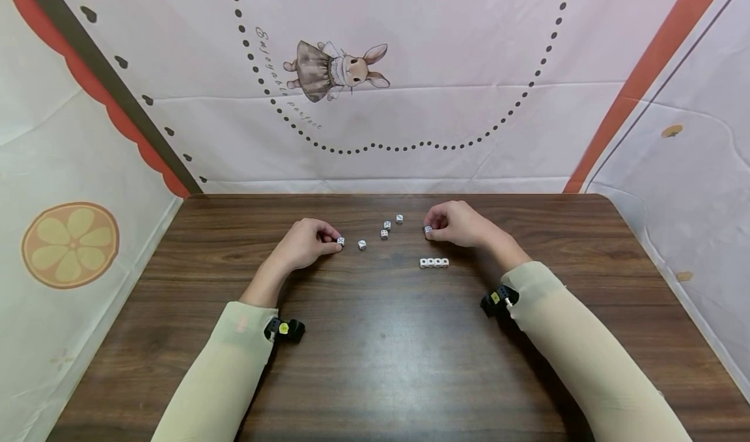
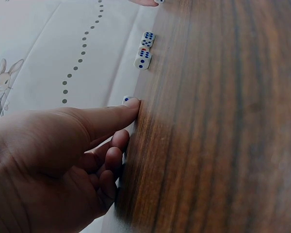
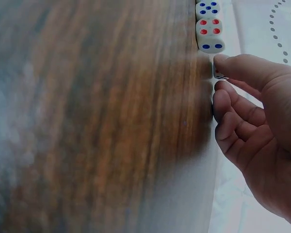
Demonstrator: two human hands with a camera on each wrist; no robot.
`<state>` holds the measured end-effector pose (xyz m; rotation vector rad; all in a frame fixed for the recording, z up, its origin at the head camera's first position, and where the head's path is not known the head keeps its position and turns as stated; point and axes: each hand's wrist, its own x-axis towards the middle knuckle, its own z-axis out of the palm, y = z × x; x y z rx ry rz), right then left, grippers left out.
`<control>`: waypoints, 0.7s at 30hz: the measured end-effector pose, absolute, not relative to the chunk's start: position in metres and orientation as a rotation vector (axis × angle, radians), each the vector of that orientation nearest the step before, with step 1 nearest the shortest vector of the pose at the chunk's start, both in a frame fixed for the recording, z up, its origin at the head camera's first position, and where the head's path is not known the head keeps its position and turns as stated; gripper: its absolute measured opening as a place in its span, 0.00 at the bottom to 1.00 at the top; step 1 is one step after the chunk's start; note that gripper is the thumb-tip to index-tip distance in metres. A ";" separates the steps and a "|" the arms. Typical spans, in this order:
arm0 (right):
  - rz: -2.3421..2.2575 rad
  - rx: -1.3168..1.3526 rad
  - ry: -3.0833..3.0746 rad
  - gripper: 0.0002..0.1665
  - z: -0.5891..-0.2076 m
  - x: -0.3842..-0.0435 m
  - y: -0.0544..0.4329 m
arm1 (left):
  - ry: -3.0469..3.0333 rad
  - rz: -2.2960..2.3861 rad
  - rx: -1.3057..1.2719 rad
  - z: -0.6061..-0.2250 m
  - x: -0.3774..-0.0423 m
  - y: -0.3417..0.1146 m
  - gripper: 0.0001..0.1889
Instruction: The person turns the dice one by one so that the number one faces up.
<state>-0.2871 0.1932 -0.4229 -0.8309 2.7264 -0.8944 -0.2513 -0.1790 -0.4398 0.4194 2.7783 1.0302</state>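
On the left of the group of dice, my left hand (image 1: 303, 243) pinches a white die (image 1: 341, 241) between thumb and fingers at the tabletop. That die (image 2: 126, 99) shows only in part past the thumb in the left wrist view. My right hand (image 1: 459, 224) pinches another die (image 1: 428, 230), mostly covered by the thumb (image 3: 242, 68) in the right wrist view. Between the hands lie several loose dice, among them a near one (image 1: 362, 245) and a far one (image 1: 400, 219). A straight row of dice (image 1: 434, 263), touching side by side, sits just in front of the right hand.
All of this is on a brown wood-grain table (image 1: 375, 351). A pale printed cloth (image 1: 445, 51) with a rabbit picture hangs behind the far edge, and similar cloth stands at both sides. Each wrist wears a small black camera (image 1: 287, 329).
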 end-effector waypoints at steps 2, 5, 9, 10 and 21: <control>-0.914 -0.827 2.718 0.05 -0.423 -0.286 0.194 | 2.778 1.034 0.416 -0.440 -0.251 -0.179 0.06; -0.951 -0.824 2.698 0.05 -0.424 -0.286 0.194 | 2.781 1.032 0.417 -0.441 -0.252 -0.179 0.06; -1.005 -0.813 2.671 0.05 -0.423 -0.284 0.195 | 2.782 1.038 0.421 -0.441 -0.252 -0.180 0.06; -1.014 -0.809 2.665 0.05 -0.423 -0.284 0.195 | 2.781 1.041 0.420 -0.441 -0.252 -0.180 0.06; -1.048 -0.777 2.642 0.06 -0.423 -0.283 0.199 | 2.773 1.040 0.414 -0.440 -0.252 -0.179 0.06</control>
